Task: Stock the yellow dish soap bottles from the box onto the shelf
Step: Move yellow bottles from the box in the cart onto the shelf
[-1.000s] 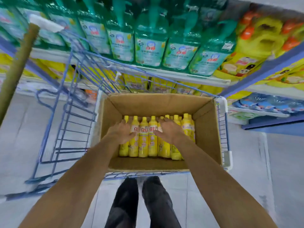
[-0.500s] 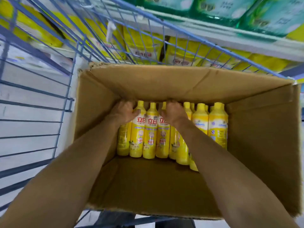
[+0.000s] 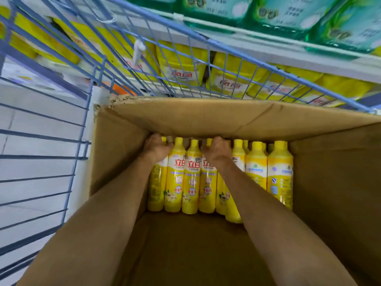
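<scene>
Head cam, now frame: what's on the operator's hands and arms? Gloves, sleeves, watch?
Nothing worn that shows. The left hand and right hand are bare: no gloves, no rings visible. The left forearm and right forearm are bare too: no sleeves, watch or bands down to the frame's bottom edge. No markers or cables.

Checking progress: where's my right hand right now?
Head view: the right hand is inside the cardboard box, curled over a yellow bottle mid-row, right of the left hand.
</scene>
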